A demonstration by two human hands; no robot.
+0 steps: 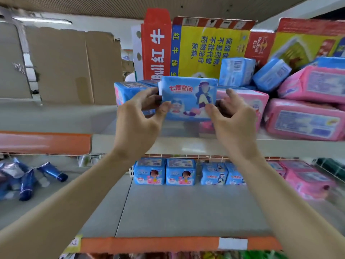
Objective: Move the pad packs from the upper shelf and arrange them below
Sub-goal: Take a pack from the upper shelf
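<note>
The blue pad pack (188,94) is pinched at its two ends by our left hand (138,120) and our right hand (233,118), held just above the upper shelf (175,144), near the pink packs (306,120).

"RedBull" on red carton (259,46)

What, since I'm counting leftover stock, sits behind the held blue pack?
Visible behind the blue pack: another blue pack at left, a pink pack at right, a yellow carton further back. The pack, left hand and right hand hide anything directly behind.
</note>
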